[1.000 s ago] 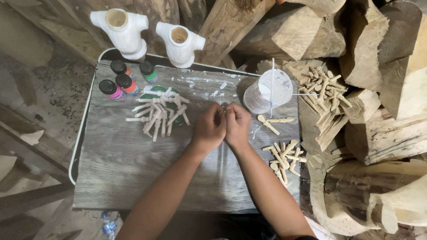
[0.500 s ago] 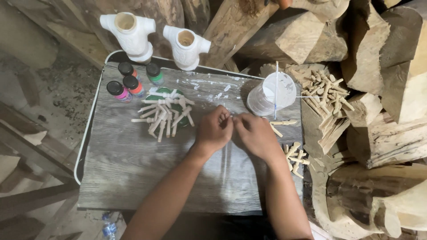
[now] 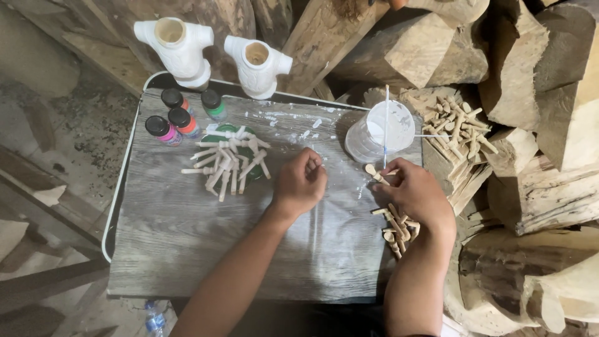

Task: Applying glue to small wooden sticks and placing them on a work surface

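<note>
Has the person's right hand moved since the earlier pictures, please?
Yes. The right hand has parted from the left hand and shifted rightward, toward the plastic cup and the unpainted pegs.

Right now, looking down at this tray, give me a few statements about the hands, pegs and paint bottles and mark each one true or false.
1. The right hand is at a bare wooden peg beside the plastic cup. True.
2. The left hand rests on the white pegs. False: it is curled over bare board, to the right of that pile.
3. Four paint bottles stand at the board's far left corner. True.
4. The cup lies tipped on its side. False: it stands upright with a thin stick in it.
5. Two white carved torsos stand beyond the tray. True.
</note>
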